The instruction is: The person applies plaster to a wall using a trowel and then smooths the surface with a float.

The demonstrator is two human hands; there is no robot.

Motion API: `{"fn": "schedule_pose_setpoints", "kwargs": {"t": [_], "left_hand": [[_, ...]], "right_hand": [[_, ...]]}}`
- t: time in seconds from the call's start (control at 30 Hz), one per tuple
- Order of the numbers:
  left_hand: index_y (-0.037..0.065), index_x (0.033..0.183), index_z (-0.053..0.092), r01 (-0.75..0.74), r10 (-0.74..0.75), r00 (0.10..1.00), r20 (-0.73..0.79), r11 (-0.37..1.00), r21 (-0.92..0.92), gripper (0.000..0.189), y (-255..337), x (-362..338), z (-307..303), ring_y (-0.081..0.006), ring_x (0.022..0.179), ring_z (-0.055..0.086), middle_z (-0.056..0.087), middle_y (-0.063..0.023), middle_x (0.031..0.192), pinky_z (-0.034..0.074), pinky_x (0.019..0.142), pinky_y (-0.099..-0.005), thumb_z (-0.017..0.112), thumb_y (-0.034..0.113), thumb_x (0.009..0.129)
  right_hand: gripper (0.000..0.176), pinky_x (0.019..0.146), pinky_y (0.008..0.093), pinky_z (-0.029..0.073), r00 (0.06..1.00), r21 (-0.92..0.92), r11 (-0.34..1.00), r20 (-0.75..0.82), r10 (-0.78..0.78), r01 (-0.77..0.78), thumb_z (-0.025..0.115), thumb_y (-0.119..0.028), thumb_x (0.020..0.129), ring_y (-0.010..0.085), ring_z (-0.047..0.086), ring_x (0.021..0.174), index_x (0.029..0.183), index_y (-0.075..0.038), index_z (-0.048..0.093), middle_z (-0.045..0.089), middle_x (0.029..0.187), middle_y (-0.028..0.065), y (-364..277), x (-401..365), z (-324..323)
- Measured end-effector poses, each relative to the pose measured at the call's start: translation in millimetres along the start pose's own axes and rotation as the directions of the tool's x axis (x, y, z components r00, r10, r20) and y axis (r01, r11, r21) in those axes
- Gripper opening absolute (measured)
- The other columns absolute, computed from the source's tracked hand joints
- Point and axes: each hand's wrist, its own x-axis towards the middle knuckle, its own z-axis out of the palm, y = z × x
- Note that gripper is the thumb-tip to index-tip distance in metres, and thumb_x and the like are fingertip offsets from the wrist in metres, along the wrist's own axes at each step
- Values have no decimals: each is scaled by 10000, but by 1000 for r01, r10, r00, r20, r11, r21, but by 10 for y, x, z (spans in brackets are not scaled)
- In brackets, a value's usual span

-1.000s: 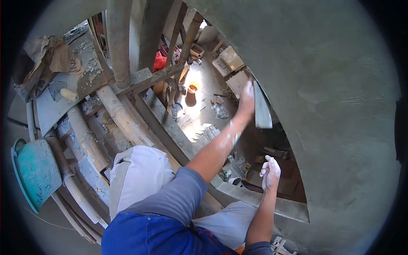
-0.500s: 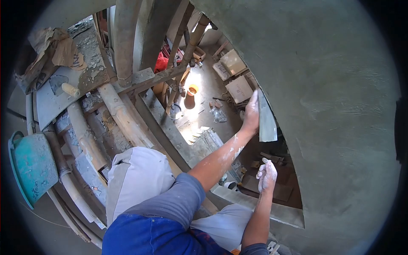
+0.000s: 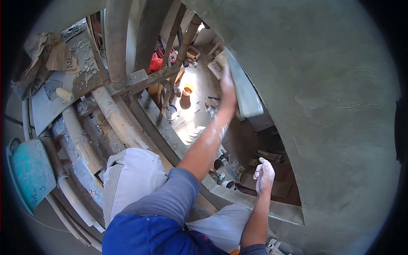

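My left hand (image 3: 228, 87) is stretched up over the opening, closed on a long flat metal blade (image 3: 245, 91). The blade lies along the curved edge of the grey plastered wall (image 3: 331, 102); it is blurred, and its grip is hidden. Lower right, my right hand (image 3: 265, 175) is raised in front of the opening's lower corner. White plaster coats its curled fingers, and a small pale bit shows at the fingertips, too small to name.
Bamboo poles (image 3: 114, 112) and a rubble-strewn ledge lie at left, with a teal basin (image 3: 34, 170) and a roller (image 3: 64, 94). Through the opening, far below, are an orange bucket (image 3: 188, 89), boxes and a floor (image 3: 233, 140). A concrete sill (image 3: 259, 206) borders the opening.
My left hand and the blade have moved up and to the left along the wall's curved edge. My right hand stays nearly in place. The view has shifted slightly.
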Motion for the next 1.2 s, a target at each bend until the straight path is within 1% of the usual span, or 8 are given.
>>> {"fn": "schedule_pose_setpoints", "kwargs": {"t": [0.1, 0.23, 0.33, 0.53, 0.63, 0.8, 1.0, 1.2], "left_hand": [[-6, 1396, 422, 78, -69, 996, 63, 986, -145, 391, 22, 444, -173, -196, 1085, 585, 607, -86, 1199, 452, 1031, -353, 329, 182, 1066], [-31, 1331, 476, 156, -217, 973, 76, 866, 475, 400, -579, 37, -215, -217, 1086, 593, 618, -98, 1202, 445, 1039, -358, 314, 222, 1067], [-11, 1274, 518, 117, -7, 956, -293, 925, 361, 426, -100, -158, 418, -237, 1147, 575, 620, -113, 1195, 434, 1047, -370, 320, 299, 1061], [30, 1188, 556, 237, -240, 971, 2, 956, -173, 473, 172, 503, -96, -165, 968, 652, 644, -88, 1086, 548, 884, -326, 280, 395, 1067], [-53, 1035, 578, 195, -209, 977, -43, 794, 576, 444, -806, 147, -297, -255, 894, 634, 655, -173, 986, 501, 807, -402, 386, 347, 1044], [-36, 1470, 341, 18, -78, 991, 114, 893, 449, 476, -802, -757, -68, -278, 1390, 384, 436, -210, 1466, 289, 1144, -345, 428, 128, 1031], [-78, 1471, 269, -56, 198, 960, -196, 826, 561, 574, -244, -349, -408, -297, 1153, 563, 551, -256, 1263, 451, 981, -381, 507, 136, 994], [-82, 1336, 448, -308, 585, 809, -65, 515, 800, 466, 29, 330, -247, -424, 1106, 547, 542, -277, 1194, 435, 974, -455, 544, 193, 973]], "right_hand": [[409, 447, 223, 386, 1000, 6, 1000, -5, -16, 16, 540, -341, 1017, 66, 470, 516, 1203, 23, 560, 537, 694, 0, 23, -41, -106], [406, 442, 222, 393, 1000, 33, 999, -13, 2, -1, 541, -342, 1016, 65, 490, 518, 1201, 19, 564, 551, 693, -1, 56, 38, -81], [392, 439, 221, 391, 1000, 8, 1000, -1, 5, -5, 544, -337, 1015, 64, 496, 520, 1192, 12, 573, 556, 693, -1, 68, 90, 35], [351, 438, 220, 382, 1000, 3, 1000, -27, -17, 17, 555, -325, 1010, 66, 482, 525, 1159, -9, 595, 541, 694, -5, 26, -41, -82], [353, 447, 222, 382, 999, 18, 1000, -32, 7, -7, 575, -308, 1000, 69, 478, 525, 1173, 0, 588, 543, 705, -2, 53, -10, -11], [370, 457, 223, 393, 999, -30, 999, -20, 29, -29, 576, -318, 1000, 62, 476, 522, 1177, 7, 591, 545, 702, -4, 49, 85, 128], [352, 464, 207, 375, 1000, -75, 997, 2, -4, 4, 571, -311, 1004, 52, 477, 534, 1163, 2, 600, 551, 700, -11, 20, 0, 51], [343, 467, 203, 374, 999, -135, 990, 3, -48, 48, 575, -304, 1002, 48, 470, 535, 1155, 2, 602, 551, 700, -9, 5, -53, 4]]}}
